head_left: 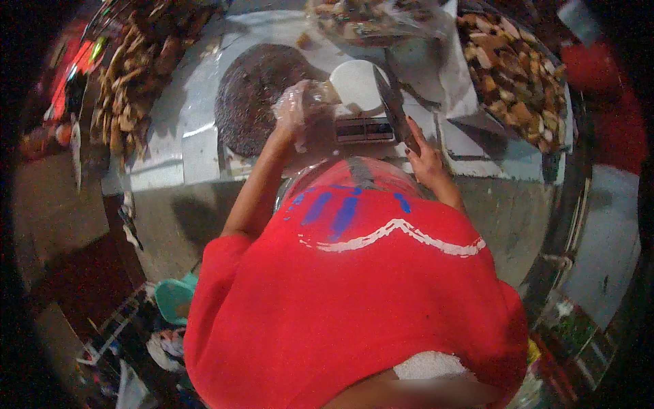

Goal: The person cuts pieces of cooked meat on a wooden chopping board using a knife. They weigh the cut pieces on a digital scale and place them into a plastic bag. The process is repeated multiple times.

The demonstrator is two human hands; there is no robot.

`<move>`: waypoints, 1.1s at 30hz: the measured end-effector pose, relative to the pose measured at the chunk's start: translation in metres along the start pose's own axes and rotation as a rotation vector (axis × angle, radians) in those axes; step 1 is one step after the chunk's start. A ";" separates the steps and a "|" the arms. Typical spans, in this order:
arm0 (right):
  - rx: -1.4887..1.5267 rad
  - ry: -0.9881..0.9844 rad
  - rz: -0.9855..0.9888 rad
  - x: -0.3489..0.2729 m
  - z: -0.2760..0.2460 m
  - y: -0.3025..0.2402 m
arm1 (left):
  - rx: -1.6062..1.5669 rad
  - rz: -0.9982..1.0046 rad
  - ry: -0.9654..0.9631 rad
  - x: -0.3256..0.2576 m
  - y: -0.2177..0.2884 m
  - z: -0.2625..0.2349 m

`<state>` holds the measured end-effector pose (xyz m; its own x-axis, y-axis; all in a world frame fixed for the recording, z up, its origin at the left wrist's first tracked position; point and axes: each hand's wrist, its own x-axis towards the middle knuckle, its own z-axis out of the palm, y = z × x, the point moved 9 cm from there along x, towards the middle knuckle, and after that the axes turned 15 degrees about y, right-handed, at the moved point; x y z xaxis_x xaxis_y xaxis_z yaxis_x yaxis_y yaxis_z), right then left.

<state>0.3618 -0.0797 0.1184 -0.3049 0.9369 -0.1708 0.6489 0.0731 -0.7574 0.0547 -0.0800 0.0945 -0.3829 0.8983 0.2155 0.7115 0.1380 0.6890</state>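
My right hand (426,160) is closed around the handle of a knife (390,95). Its broad dark blade points away from me, beside the right edge of a white round scale pan (357,85). At the pan's left side, my left hand (294,112) is closed on a crumpled clear plastic bag (317,116) that partly covers its fingers. Whether anything is inside the bag is too blurred to tell. A thick, dark round chopping block (255,95) lies under and to the left of that hand. The scale's display panel (365,130) faces me.
Brown pieces of food (521,75) fill a paper-lined tray at the right. More brown pieces (129,88), looking like chicken feet, are heaped at the far left. Clear plastic (381,20) with food lies at the back. The counter's front edge (163,178) is close to my body.
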 end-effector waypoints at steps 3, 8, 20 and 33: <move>0.005 0.147 0.050 -0.020 -0.007 0.023 | -0.108 -0.091 -0.098 0.014 0.018 0.049; 0.045 0.265 -0.032 -0.041 0.003 0.044 | 0.083 0.130 -0.160 0.027 0.033 0.076; 0.245 0.188 0.048 -0.028 0.007 0.040 | 0.155 -0.057 0.209 0.026 -0.061 -0.105; 0.122 0.171 -0.031 -0.026 0.011 0.042 | 0.209 -0.050 0.346 -0.003 -0.099 -0.140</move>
<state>0.3890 -0.1044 0.0843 -0.1939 0.9800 -0.0447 0.5489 0.0705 -0.8329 -0.0972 -0.1551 0.1224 -0.5703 0.6999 0.4300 0.7777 0.2916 0.5569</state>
